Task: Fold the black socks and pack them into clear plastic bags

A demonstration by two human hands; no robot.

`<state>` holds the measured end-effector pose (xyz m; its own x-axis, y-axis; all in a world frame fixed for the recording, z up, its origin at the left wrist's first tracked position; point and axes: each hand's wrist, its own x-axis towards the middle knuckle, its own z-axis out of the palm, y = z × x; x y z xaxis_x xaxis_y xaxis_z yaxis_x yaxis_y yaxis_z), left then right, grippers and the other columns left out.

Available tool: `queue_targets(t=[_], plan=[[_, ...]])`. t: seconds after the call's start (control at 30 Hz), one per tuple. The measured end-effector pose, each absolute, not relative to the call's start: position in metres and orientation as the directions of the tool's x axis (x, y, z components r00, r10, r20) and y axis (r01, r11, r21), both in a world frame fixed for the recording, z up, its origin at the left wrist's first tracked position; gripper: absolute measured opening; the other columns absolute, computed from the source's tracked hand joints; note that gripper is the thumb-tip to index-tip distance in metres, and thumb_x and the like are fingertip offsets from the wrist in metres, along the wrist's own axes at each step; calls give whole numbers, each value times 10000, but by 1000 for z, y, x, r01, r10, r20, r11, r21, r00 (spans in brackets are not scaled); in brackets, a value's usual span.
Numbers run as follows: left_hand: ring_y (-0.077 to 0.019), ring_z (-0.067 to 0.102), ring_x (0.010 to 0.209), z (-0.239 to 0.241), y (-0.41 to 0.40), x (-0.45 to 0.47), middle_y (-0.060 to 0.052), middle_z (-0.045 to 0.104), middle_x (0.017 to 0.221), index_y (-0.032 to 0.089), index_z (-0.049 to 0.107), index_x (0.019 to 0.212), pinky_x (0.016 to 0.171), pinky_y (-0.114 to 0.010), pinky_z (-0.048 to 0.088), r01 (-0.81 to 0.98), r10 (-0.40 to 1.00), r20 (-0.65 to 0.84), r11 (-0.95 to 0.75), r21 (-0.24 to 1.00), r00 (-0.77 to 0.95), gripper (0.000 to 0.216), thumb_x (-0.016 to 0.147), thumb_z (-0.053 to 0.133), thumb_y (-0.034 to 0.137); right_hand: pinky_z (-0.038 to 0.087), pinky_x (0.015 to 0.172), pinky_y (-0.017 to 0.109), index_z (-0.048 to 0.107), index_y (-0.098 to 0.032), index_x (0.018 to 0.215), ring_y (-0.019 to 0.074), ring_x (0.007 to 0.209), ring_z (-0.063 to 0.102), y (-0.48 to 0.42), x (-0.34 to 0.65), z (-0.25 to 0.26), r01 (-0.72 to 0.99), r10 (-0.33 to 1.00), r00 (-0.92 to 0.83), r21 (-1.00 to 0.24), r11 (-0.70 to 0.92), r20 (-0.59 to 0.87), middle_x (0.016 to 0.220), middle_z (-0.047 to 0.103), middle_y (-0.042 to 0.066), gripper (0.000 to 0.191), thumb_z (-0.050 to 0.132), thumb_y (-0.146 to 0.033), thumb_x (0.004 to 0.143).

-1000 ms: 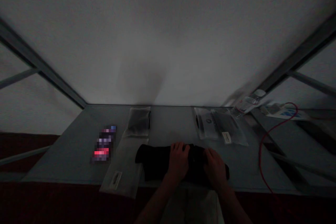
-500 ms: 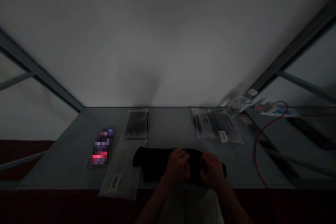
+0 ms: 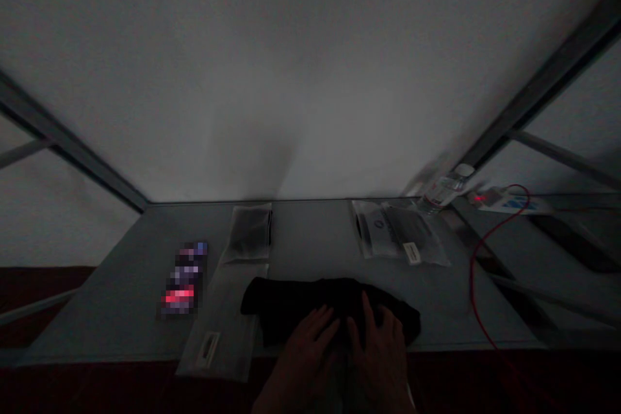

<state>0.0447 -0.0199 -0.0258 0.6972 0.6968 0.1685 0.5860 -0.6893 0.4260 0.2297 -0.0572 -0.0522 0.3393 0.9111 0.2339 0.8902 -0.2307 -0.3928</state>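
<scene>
A dark piece of folded cloth [image 3: 286,304], perhaps a garment, lies lengthwise along the front edge of the table. My left hand [image 3: 310,339] rests on its near side with the fingers stretched out. Beside it my right hand [image 3: 376,336] lies on the cloth too, fingers spread and pointing away from me. To the left, a flat translucent plastic bag [image 3: 226,330] with a small label hangs slightly over the front edge, and the cloth's left end overlaps it. The cloth's exact kind is too dark to make out.
Behind the bag lies a packed clear pouch [image 3: 250,233]. Further right are bagged dark items [image 3: 402,233] and a water bottle [image 3: 446,189]. A phone-shaped object [image 3: 183,279], pixelated, lies at left. A red cable [image 3: 478,259] crosses the right side; metal frame bars [image 3: 543,77] stand at both sides.
Both hands have gone from closed on the cloth to open and flat, and have drawn slightly nearer to me. The cloth's top edge looks flatter on the right.
</scene>
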Motion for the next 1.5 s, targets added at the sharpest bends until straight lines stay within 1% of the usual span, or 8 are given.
queue_targets(t=[0.17, 0.3, 0.47, 0.67, 0.83, 1.13, 1.33, 1.5], plan=[[-320, 292, 1418, -19, -10, -3, -136, 359, 1525, 191, 257, 1501, 1089, -561, 360, 808, 834, 259, -543, 230, 487, 794, 790, 606, 241, 249, 989, 739, 537, -135, 1296, 469, 1253, 397, -35, 216, -51, 871, 867, 404, -412, -267, 291, 1248, 473, 266, 565, 451, -527, 898], [-342, 372, 1363, -44, -16, -9, -160, 432, 1470, 172, 336, 1470, 1066, -547, 372, 814, 791, 288, -578, 60, 540, 797, 763, 640, 379, 162, 1045, 730, 534, -113, 1283, 463, 1298, 378, -11, 200, -48, 875, 894, 363, -426, -230, 262, 1298, 479, 283, 565, 479, -515, 890], [-306, 543, 1181, -81, -40, 12, -183, 575, 1299, 157, 552, 1293, 944, -447, 467, 906, 801, 472, -423, 8, 369, 527, 766, 539, 150, 153, 1114, 646, 485, -107, 1328, 412, 1378, 321, 18, 191, -45, 905, 970, 154, -421, -63, 188, 1415, 448, 249, 504, 515, -286, 858], [-289, 560, 1166, -70, -46, 16, -180, 616, 1260, 186, 579, 1277, 928, -457, 455, 822, 710, 459, -563, -86, 534, 476, 812, 484, 148, 126, 1145, 612, 491, -96, 1311, 364, 1412, 285, 53, 202, -34, 900, 993, -56, -424, 95, 104, 1459, 436, 209, 570, 516, -142, 744], [-238, 592, 1132, -73, -49, 24, -146, 665, 1193, 233, 629, 1208, 927, -401, 461, 816, 665, 559, -578, -34, 494, 372, 895, 434, 188, 89, 1174, 557, 504, -85, 1288, 313, 1425, 275, 71, 204, -35, 882, 973, -200, -412, 229, 113, 1476, 431, 178, 656, 496, -38, 634], [-240, 568, 1201, -80, -45, 37, -128, 600, 1315, 246, 496, 1374, 937, -355, 485, 738, 631, 497, -674, -31, 596, 492, 887, 482, 176, 142, 1185, 497, 573, -148, 1226, 207, 1408, 329, 120, 213, -41, 735, 851, -484, -434, 522, 203, 1423, 518, 104, 646, 444, 37, 620], [-285, 463, 1317, -87, -43, 46, -166, 417, 1482, 258, 310, 1488, 998, -428, 450, 733, 644, 434, -678, -59, 630, 647, 881, 519, 173, 292, 1138, 506, 599, -146, 1231, 247, 1404, 336, 118, 216, -39, 764, 857, -347, -415, 494, 382, 1473, 445, 138, 526, 441, 8, 754], [-237, 471, 1315, -79, -40, 30, -158, 462, 1451, 232, 321, 1480, 984, -356, 482, 706, 672, 368, -706, 54, 643, 694, 828, 468, 43, 431, 1062, 439, 600, -202, 1212, 209, 1301, 484, 42, 238, -34, 668, 865, -268, -566, 484, 424, 1374, 550, 120, 327, 466, -182, 914]])
